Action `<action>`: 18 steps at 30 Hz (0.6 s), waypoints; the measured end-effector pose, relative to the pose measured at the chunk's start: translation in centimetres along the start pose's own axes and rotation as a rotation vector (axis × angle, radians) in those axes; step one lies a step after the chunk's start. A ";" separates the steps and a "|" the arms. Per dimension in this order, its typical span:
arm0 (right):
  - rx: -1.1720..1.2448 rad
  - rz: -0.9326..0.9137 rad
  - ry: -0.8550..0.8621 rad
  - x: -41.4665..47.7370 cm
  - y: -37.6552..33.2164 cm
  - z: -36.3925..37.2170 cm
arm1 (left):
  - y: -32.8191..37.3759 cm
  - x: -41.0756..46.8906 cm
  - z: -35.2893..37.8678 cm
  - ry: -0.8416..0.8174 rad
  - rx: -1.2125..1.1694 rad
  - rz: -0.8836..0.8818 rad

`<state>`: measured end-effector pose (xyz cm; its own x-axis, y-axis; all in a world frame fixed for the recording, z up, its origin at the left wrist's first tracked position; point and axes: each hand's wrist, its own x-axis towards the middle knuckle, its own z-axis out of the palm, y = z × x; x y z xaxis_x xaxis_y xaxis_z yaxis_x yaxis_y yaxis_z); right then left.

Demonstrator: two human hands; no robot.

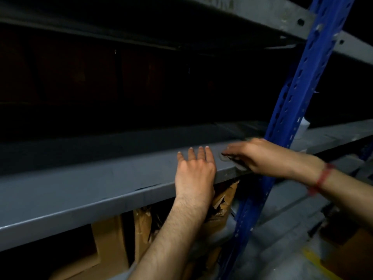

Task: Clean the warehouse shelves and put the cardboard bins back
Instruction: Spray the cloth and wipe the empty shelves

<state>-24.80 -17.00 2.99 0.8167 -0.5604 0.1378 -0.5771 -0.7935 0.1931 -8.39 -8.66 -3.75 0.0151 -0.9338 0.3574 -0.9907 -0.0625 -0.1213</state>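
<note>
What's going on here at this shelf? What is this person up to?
A person is working at a grey metal shelf. The left hand lies flat on its front edge with the fingers straight. The right hand, beside the blue upright, presses what looks like a grey cloth onto the shelf, though that part is blurred. Cardboard bins, one of them torn, sit on the level below.

Left grip (194,168) flat, right grip (260,156) palm-down

Plain grey flat metal shelf (80,190); blue hole-punched steel upright (292,93); brown cardboard bins (109,239); red thread wristband (321,178); yellow floor stripe (321,265).
</note>
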 end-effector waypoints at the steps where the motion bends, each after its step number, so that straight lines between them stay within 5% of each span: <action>1: 0.015 -0.024 0.025 -1.4 -0.6 -0.1 | 0.2 -0.2 0.1 0.009 -0.010 -0.019; 13: 0.166 0.111 0.150 9.3 4.2 4.6 | 0.4 -1.3 -0.3 0.073 -0.045 -0.145; 18: 0.375 -0.223 0.140 4.7 -0.3 2.9 | -3.3 -4.8 -1.4 0.057 0.113 -0.316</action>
<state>-20.83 -20.07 0.76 0.8982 -0.3488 0.2676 -0.3255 -0.9368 -0.1286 -5.41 -3.52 -3.73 0.3087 -0.8410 0.4444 -0.9167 -0.3877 -0.0968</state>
